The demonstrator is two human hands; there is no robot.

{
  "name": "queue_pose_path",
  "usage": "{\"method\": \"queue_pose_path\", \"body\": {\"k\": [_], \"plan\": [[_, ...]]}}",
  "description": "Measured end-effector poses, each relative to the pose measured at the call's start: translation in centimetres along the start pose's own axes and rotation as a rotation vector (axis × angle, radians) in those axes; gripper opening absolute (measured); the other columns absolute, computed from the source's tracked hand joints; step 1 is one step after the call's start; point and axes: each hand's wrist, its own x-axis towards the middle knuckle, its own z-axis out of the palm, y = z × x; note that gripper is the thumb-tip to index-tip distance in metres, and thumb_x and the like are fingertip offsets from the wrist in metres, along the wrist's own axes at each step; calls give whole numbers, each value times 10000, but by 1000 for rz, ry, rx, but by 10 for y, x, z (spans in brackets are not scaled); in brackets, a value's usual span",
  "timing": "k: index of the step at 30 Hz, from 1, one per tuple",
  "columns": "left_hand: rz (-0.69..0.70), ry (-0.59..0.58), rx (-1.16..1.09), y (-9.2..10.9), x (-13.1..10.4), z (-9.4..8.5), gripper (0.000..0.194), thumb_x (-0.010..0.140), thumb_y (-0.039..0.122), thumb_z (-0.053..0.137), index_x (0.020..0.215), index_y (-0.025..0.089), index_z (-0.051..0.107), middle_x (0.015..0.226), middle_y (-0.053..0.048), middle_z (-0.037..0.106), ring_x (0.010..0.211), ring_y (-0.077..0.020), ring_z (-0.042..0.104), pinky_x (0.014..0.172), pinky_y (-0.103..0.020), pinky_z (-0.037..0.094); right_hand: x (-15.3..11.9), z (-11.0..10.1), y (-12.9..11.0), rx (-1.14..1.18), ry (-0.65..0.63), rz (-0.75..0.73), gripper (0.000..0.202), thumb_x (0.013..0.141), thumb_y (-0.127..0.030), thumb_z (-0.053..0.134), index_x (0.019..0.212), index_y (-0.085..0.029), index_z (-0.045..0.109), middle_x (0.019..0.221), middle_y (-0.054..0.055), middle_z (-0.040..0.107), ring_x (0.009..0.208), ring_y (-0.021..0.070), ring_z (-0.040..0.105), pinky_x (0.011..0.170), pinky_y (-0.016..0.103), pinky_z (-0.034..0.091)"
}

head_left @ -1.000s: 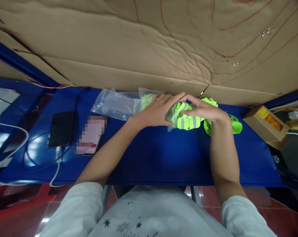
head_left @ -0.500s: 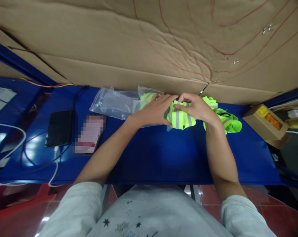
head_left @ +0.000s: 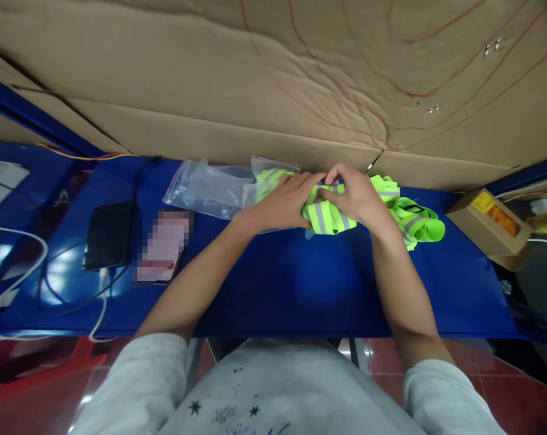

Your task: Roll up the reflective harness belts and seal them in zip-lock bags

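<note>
A neon yellow-green strap with a grey stripe (head_left: 325, 219) lies bunched between my hands, its left end at the mouth of a clear zip bag (head_left: 276, 163). My left hand (head_left: 285, 202) is closed over that bag, and more yellow-green material shows through the plastic behind it. My right hand (head_left: 355, 193) pinches the bunched strap between thumb and fingers. Beyond my right wrist lie more looped yellow-green straps (head_left: 421, 223). Left of my left hand, a flat clear plastic bag (head_left: 210, 187) rests on the blue table (head_left: 278, 284).
A phone with a blurred screen (head_left: 163, 244) and a black device (head_left: 108, 235) with a white cable are at the left. A small cardboard box with an orange window (head_left: 491, 223) stands at the right. Behind rises a brown paper-covered panel (head_left: 187, 78).
My right hand has moved slightly left with the strap, pressing it closer to the bag's mouth. My left hand has stayed almost in place.
</note>
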Motion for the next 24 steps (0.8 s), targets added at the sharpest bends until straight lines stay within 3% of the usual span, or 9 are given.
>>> {"method": "queue_pose_path", "body": {"k": [4,10,13,16,19,21,24], "plan": [[14,30,-73,1,-1,0,868,814,398,774,1550,181,367,1453,-202,582,1352,-402,555,1111,-569,440,-1,5,-7,57,26,-99,35,815,-186,743,805,-219,738,909,28,693,869,209,662,852,355,482],[107,46,-215,-1,-4,-3,1199,781,399,845,1685,138,102,1744,-225,255,1581,-390,356,1270,-526,369,-3,3,-17,159,25,-173,134,914,-242,633,814,-220,720,948,50,701,936,220,683,901,380,510],[108,68,-252,1,-6,-11,1112,839,308,779,1690,119,89,1745,-204,272,1583,-352,370,1282,-489,376,-8,4,-25,173,34,-184,138,911,-347,672,954,-216,675,1034,68,692,1039,248,667,978,419,517],[114,102,-214,1,-9,-23,999,898,248,686,1697,193,89,1715,-155,364,1544,-336,436,1249,-515,409,-13,7,-32,202,31,-199,546,788,-456,840,1221,-218,607,1264,107,643,1250,300,604,1110,480,488],[101,134,-151,-1,-11,-33,1072,845,227,725,1698,226,75,1712,-149,364,1520,-364,459,1219,-543,429,-13,8,-36,234,29,-176,786,739,-419,903,1398,-246,513,1384,113,631,1301,324,603,1161,519,465],[82,178,-125,-1,-12,-38,1116,788,174,744,1693,192,91,1729,-176,314,1518,-376,453,1220,-536,426,-11,6,-36,246,60,-165,751,761,-404,893,1399,-261,523,1420,95,639,1325,330,601,1178,527,453],[95,207,-117,3,-13,-38,1123,753,114,738,1687,157,114,1750,-193,249,1547,-370,412,1245,-506,409,-8,6,-33,249,61,-189,510,842,-351,812,1297,-264,600,1359,52,689,1290,311,634,1162,512,467]]}}
